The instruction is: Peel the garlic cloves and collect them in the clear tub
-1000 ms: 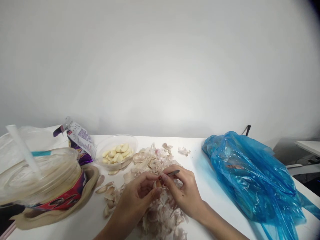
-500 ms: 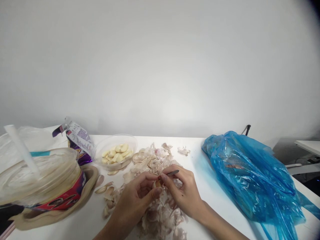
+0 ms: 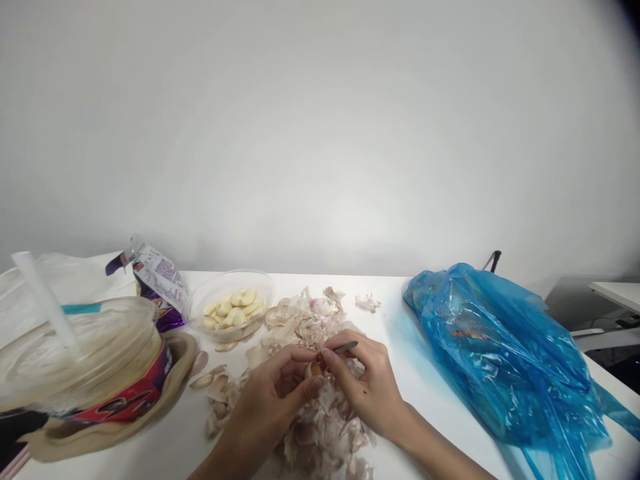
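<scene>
Brownish-skinned, a garlic clove [image 3: 315, 368] is sitting between the two hands, just above a heap of papery skins [image 3: 325, 440] near the front of the table. The left hand [image 3: 277, 387] is pinching the clove narrowly between thumb and fingers, the rest of the fingers curling in behind. The right hand [image 3: 367, 373] is gripping a small dark tool [image 3: 346, 347] between thumb and index finger, its back end poking out above the knuckles; its working tip is hiding at the clove, so its exact contact is hard to tell. The fingertips of both hands are almost meeting there.

Around the hands, the skins are spreading across the white table [image 3: 425, 400], and one loose flake [image 3: 367, 302] is lying apart beyond the heap. Unpeeled cloves [image 3: 217, 397] are lying to the left of the left hand. Behind them, a clear bowl [image 3: 197, 303] is holding pale peeled cloves [image 3: 235, 308]. Further left, a purple packet [image 3: 165, 273] is leaning beside the bowl, and a lidded tub [image 3: 125, 400] with a red label is standing in front of it, a white straw [image 3: 45, 300] slanting over its top. On the right, a crumpled blue plastic bag [image 3: 500, 353] is resting well apart from the hands.
</scene>
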Available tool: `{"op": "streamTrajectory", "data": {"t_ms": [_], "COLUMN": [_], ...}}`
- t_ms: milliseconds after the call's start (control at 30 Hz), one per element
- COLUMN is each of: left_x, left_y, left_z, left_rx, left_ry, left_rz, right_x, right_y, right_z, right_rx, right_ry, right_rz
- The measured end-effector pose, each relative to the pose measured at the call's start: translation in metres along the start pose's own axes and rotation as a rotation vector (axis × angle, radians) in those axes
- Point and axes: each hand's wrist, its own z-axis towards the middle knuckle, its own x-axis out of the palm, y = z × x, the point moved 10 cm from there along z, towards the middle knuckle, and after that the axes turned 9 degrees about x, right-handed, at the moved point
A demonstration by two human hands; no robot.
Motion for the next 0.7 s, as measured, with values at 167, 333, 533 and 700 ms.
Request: {"op": "streamTrajectory", "data": {"t_ms": [167, 333, 533, 700], "left_x": [-0.0002, -0.0004, 0.0003, -0.0001], "left_y": [-0.0013, 0.0003, 0.0002, -0.0028], "left_z": [-0.0010, -0.0007, -0.0004, 0.0000], "left_rx": [0.018, 0.026, 0.036, 0.034], "left_ry": [-0.007, -0.014, -0.010, -0.031], "left_rz": [0.016, 0.017, 0.031, 0.039], "right_x": [0.0006, 0.0009, 0.0015, 0.0017], "right_y": [-0.0006, -0.0010, -0.0032, -0.0028], "right_z": [0.0001, -0.0001, 0.0004, -0.0006], "right_rx": [0.005, 0.011, 0.027, 0.027], "right_ry": [0.008, 0.014, 0.016, 0.020], "right_rz": [0.011, 0.017, 0.022, 0.018]}}
